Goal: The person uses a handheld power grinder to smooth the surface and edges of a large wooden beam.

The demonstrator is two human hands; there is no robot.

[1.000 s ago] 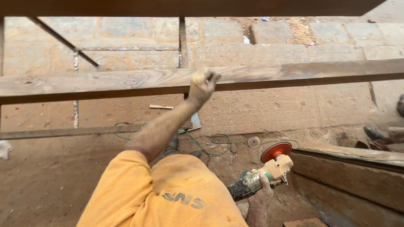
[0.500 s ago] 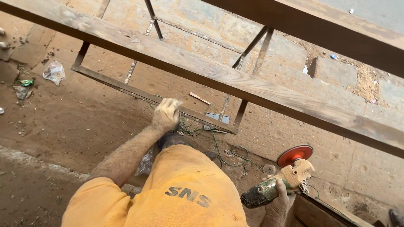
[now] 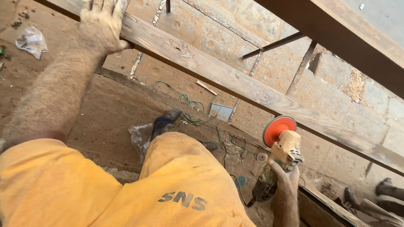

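1. Head view looks down past an orange shirt (image 3: 84, 189) and orange trousers (image 3: 181, 176) to a dusty dirt floor (image 3: 97, 113).
2. The left hand (image 3: 101, 25) lies flat on top of a long wooden plank (image 3: 235, 84), fingers spread over its upper face and thumb hooked at the near edge. The forearm is coated in dust.
3. The right hand (image 3: 284, 176) is wrapped tightly round the body of an angle grinder (image 3: 280, 155), held low beside the right leg and just under the plank, not touching it.
4. The grinder's orange disc (image 3: 278, 128) faces up towards the plank.
5. A green cable (image 3: 189, 101) loops over the floor beneath the plank, near a dark shoe (image 3: 166, 120) and a crumpled clear plastic bag (image 3: 139, 138).
6. A block wall (image 3: 336, 92) stands behind the plank, with thin metal bars (image 3: 273, 44) crossing in front of it.
7. Another plastic bag (image 3: 31, 42) lies at far left.
8. At the lower right edge, another person's shoes (image 3: 387, 189) show.
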